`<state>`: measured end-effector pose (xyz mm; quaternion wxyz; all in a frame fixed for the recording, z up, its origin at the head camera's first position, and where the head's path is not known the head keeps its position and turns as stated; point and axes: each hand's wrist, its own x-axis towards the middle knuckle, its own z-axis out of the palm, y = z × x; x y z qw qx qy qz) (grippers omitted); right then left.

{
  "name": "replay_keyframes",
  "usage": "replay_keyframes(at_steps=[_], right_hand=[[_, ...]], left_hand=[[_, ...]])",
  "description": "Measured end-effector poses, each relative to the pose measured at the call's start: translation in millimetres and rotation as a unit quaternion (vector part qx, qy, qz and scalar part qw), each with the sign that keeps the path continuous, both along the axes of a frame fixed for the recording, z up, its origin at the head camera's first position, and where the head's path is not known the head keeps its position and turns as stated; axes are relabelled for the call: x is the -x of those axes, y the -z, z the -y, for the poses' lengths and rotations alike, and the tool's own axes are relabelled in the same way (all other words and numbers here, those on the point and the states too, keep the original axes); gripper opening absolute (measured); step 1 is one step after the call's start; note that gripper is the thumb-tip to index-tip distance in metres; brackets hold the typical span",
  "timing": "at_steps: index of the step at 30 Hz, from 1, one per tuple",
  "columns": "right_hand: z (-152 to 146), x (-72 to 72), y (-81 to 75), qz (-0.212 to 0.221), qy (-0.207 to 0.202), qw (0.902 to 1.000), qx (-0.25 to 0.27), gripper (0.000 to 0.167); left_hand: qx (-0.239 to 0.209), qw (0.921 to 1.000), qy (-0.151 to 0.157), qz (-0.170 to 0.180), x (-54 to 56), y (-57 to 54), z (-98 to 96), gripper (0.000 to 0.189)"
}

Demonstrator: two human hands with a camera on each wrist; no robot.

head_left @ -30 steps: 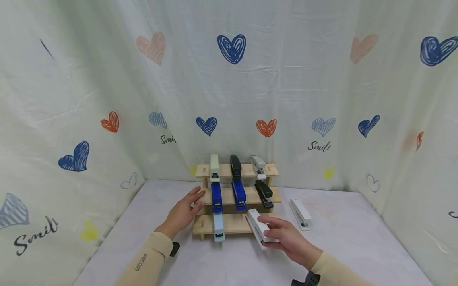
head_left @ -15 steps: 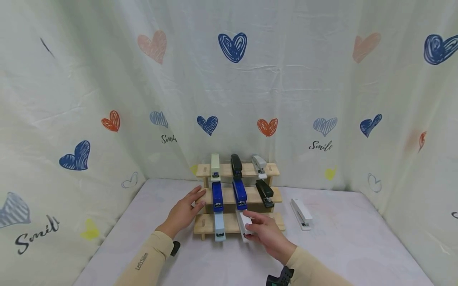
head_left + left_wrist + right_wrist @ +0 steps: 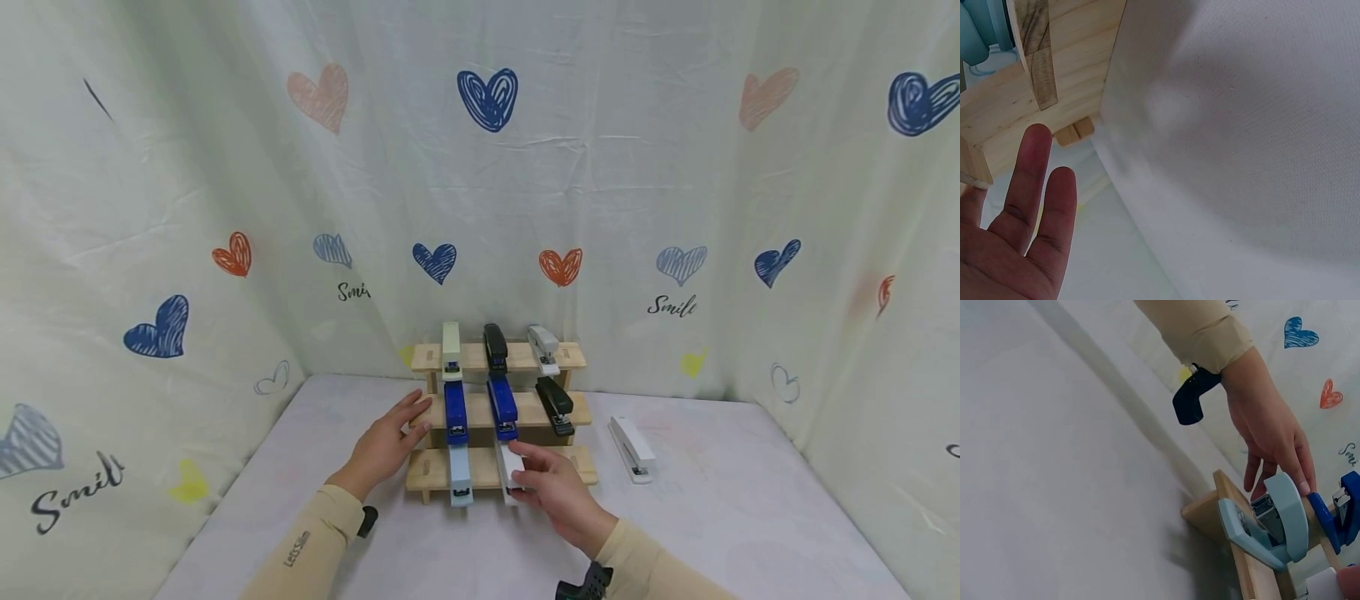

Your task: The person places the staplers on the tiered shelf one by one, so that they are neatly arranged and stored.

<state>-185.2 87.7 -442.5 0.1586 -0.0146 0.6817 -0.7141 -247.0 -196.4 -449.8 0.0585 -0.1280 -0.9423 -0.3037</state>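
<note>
A white stapler [image 3: 506,463] lies on the bottom tier of a wooden three-step rack [image 3: 480,468]. My right hand [image 3: 561,493] holds it by its right side and front end, some fingers hidden behind it. In the right wrist view, its white front [image 3: 1324,585] and a fingertip [image 3: 1350,582] show at the lower right corner. A light blue stapler [image 3: 460,475] is to its left. My left hand [image 3: 386,437] touches the left end of the middle tier, its fingers extended. The left wrist view shows those fingers [image 3: 1030,169] beside the wood.
Blue staplers [image 3: 455,412] [image 3: 502,407] and a black stapler [image 3: 555,405] occupy the middle tier. Pale green [image 3: 450,348], black [image 3: 495,347] and grey [image 3: 542,348] staplers stand on top. Another white stapler [image 3: 632,450] lies on the table right of the rack. A heart-printed curtain [image 3: 615,183] hangs behind.
The right hand has moved left with the white stapler, from the rack's front right to beside the light blue one, and set it on the bottom tier. The left hand has stayed put.
</note>
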Motion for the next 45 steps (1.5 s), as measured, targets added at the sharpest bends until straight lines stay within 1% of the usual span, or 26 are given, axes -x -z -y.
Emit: replay_keyframes(at_steps=[8,14,28,33,38,45], right_hand=[[0.0,0.7,4.6,-0.014,0.008,0.9999,-0.003,0.046],[-0.7,1.4,6.9,-0.022,0.008,0.9997,-0.003,0.045],[-0.5,2.4,6.4,-0.022,0.011,0.9997,-0.008,0.044],[-0.5,1.5,5.9,-0.021,0.013,0.9997,-0.009,0.043],[-1.2,1.2,5.3,-0.024,0.008,0.9996,-0.013,0.042],[-3.2,1.3,5.5,-0.032,0.001,0.9992,-0.023,0.043]], left_hand=[[-0.004,1.0,0.002,0.002,-1.2,-0.5,-0.5,0.052],[-0.002,1.0,0.003,-0.004,-0.9,-0.4,-0.2,0.051],[-0.002,0.9999,0.005,-0.012,-1.6,0.3,0.8,0.051],[-0.002,1.0,0.004,-0.008,-1.3,-0.4,0.6,0.051],[-0.003,1.0,0.004,-0.004,0.1,-0.2,0.5,0.051],[0.001,1.0,0.002,-0.008,1.0,1.9,0.6,0.052]])
